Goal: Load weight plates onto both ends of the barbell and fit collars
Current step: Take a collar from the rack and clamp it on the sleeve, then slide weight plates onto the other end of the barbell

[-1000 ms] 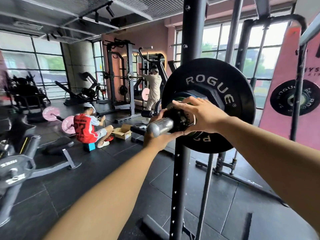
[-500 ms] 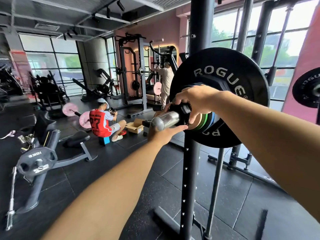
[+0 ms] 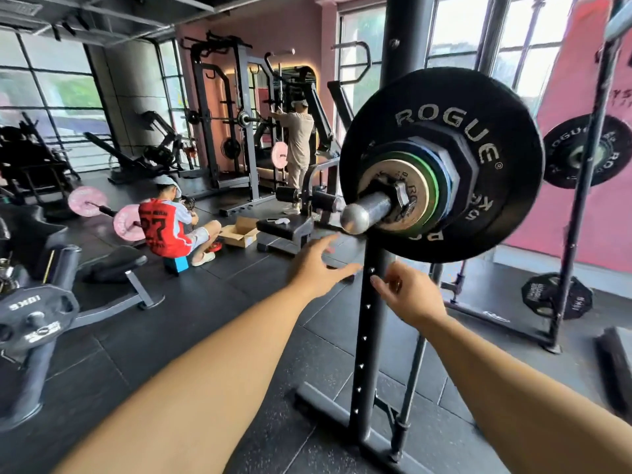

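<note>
Black rubber floor tiles [image 3: 191, 336] across a gym with pink walls, tall windows [image 3: 51, 83] and dark squat racks. Seated low on the floor, a person in a red jersey [image 3: 164, 227] beside an open cardboard box [image 3: 239, 234]; further back, another person in beige [image 3: 299, 142] at a rack. Grey plate-loaded machine [image 3: 34, 319] at left.

Racked at right on a black upright [image 3: 372, 319], barbell sleeve [image 3: 362, 213] pointing toward the camera, steel end bare. Stacked on it: large black ROGUE bumper plate [image 3: 478, 172], then a black hexagonal plate, blue, green and small silver plates [image 3: 410, 196], with a black collar [image 3: 398, 195] against the silver one.

Below the sleeve, left hand [image 3: 318, 265] open, fingers spread, holding nothing. Right hand [image 3: 410, 295] loosely curled, empty, in front of the upright.
</note>
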